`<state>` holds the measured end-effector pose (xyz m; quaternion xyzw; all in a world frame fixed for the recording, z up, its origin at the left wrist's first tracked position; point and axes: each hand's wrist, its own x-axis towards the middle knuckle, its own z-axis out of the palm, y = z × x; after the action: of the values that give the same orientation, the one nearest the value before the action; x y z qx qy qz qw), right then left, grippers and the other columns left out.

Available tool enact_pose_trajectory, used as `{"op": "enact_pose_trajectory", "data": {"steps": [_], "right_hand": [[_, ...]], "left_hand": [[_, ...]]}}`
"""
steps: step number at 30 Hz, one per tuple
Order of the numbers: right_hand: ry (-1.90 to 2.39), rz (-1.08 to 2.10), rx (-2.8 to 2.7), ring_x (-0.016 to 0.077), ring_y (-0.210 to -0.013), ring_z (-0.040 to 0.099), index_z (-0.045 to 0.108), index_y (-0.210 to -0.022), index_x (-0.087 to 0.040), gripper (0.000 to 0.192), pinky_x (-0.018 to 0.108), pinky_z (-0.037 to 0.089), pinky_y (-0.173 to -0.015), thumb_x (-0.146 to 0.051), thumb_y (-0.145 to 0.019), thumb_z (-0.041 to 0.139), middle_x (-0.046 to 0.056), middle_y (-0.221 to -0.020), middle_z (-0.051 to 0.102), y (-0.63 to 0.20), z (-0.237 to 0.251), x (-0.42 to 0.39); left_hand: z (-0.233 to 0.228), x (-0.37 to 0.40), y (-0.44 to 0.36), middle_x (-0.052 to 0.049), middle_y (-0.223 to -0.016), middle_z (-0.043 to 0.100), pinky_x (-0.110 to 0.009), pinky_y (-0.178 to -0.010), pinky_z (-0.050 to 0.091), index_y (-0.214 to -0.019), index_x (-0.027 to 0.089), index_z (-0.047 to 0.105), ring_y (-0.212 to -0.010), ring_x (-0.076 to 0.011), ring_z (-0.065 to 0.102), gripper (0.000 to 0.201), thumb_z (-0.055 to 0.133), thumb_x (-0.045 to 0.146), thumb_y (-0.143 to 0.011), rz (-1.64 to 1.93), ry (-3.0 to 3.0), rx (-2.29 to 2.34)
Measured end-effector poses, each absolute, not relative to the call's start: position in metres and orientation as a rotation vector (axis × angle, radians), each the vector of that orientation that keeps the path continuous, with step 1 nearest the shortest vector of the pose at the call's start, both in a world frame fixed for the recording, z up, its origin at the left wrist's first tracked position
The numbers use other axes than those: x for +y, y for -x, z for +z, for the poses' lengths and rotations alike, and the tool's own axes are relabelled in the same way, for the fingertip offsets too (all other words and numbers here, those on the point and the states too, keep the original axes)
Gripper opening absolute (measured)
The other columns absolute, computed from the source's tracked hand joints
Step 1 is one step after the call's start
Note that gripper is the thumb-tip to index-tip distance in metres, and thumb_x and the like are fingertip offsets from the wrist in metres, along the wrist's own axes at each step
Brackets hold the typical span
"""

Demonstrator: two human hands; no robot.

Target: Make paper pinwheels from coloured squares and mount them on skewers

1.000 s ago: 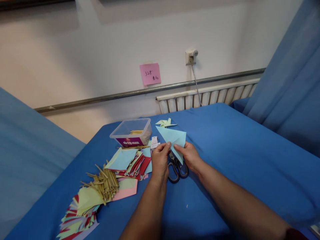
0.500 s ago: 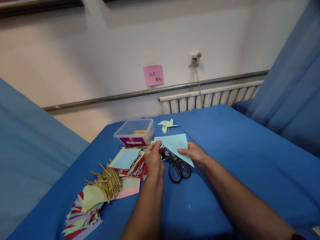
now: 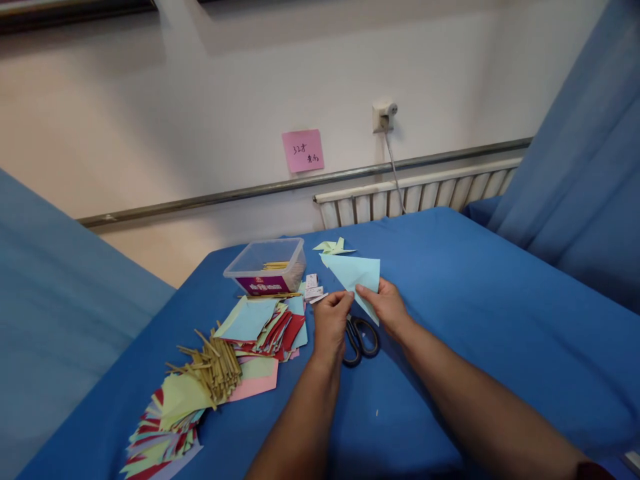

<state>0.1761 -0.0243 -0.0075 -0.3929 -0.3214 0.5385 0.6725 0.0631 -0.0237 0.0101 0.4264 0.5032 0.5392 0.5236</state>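
Fingers of the left hand (image 3: 333,319) and right hand (image 3: 387,308) pinch a folded light-blue paper triangle (image 3: 354,275) at its lower edge, lifted above black scissors (image 3: 360,337) on the blue worktop (image 3: 480,313), likely for creasing.

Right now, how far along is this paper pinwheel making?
One finished pinwheel lies behind the hands. In hand: both the left hand and right hand pinch a light blue sheet folded into a triangle, above the scissors, so it looks uncut. Left: piles of coloured paper squares and a heap of sticks lie unused.
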Motion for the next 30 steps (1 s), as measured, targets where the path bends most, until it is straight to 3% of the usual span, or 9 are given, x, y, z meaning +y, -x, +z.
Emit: {"op": "enact_pose_trajectory", "data": {"steps": [9, 17, 24, 30], "right_hand": [[0.892, 1.108, -0.622, 0.0161, -0.066, 0.064, 0.071, -0.091, -0.015, 0.033, 0.028, 0.049, -0.066, -0.033, -0.063, 0.079, 0.002, -0.079, 0.074, -0.169, -0.004, -0.026], [0.744, 1.096, -0.375, 0.0177, -0.075, 0.068, 0.069, -0.090, -0.017, 0.033, 0.032, 0.052, -0.076, -0.031, -0.062, 0.081, 0.003, -0.088, 0.075, -0.174, -0.005, -0.021], [0.769, 0.989, -0.369, 0.0215, -0.091, 0.069, 0.068, -0.096, -0.020, 0.034, 0.035, 0.052, -0.085, -0.033, -0.067, 0.078, 0.004, -0.098, 0.075, -0.187, 0.001, -0.017], [0.774, 1.064, -0.396, 0.0196, -0.083, 0.069, 0.069, -0.093, -0.019, 0.030, 0.034, 0.052, -0.082, -0.031, -0.067, 0.079, 0.004, -0.095, 0.075, -0.179, 0.000, -0.022]], "left_hand": [[0.010, -0.032, -0.072, 0.002, -0.057, 0.058, -0.023, -0.054, 0.035, -0.063, 0.015, 0.068, -0.052, -0.0084, 0.043, 0.021, 0.075, 0.035, -0.058, 1.237, -1.106, 1.245], [0.005, -0.044, -0.083, 0.000, -0.056, 0.059, -0.024, -0.052, 0.033, -0.058, 0.016, 0.068, -0.050, -0.0096, 0.045, 0.012, 0.071, 0.028, -0.059, 1.023, -1.221, 1.273], [0.003, -0.048, -0.083, -0.008, -0.063, 0.067, -0.027, -0.054, 0.037, -0.055, 0.016, 0.070, -0.052, -0.0128, 0.051, 0.007, 0.071, 0.022, -0.057, 0.901, -1.288, 1.160], [0.014, -0.037, -0.074, -0.002, -0.057, 0.061, -0.024, -0.051, 0.036, -0.063, 0.018, 0.069, -0.051, -0.0123, 0.049, 0.013, 0.074, 0.028, -0.058, 1.058, -1.238, 1.191]]}}
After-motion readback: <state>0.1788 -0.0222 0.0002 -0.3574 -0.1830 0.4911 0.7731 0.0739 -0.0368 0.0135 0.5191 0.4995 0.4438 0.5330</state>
